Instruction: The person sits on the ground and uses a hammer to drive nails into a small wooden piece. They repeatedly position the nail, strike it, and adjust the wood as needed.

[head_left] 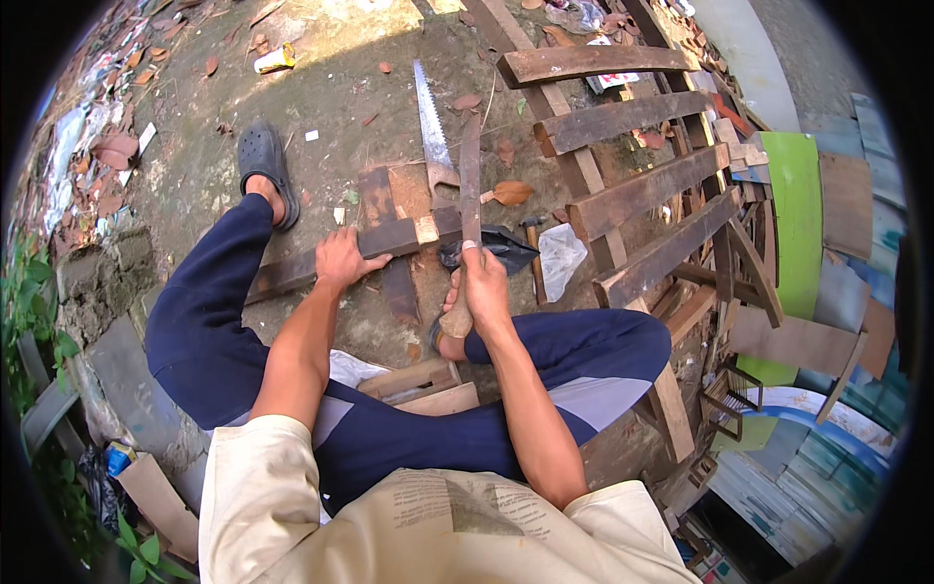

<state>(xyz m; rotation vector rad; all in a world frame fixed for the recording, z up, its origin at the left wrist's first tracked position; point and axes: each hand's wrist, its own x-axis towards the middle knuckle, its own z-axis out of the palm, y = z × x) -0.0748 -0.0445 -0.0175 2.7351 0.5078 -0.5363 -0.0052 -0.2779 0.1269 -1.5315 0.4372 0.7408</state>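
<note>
My right hand (479, 287) is closed around a machete (470, 180) with a dark, narrow blade and a pale wooden handle. The blade points away from me, its lower part over a dark wooden beam (292, 271). A pale, freshly cut notch (426, 230) shows in that beam near its right end. To the left of the notch, my left hand (342, 257) grips the beam, thumb stretched to the right. Beneath the beam lies a flat board (397, 282). Just beyond it rests a handsaw (431, 122), blade pointing away.
At right stands a slatted wooden frame (647, 190). A hammer (535, 258), black plastic bag (506, 249) and clear plastic bag (561, 261) lie right of the beam. My feet flank the work, the left in a dark clog (263, 161). Wood pieces (418, 384) lie between my legs.
</note>
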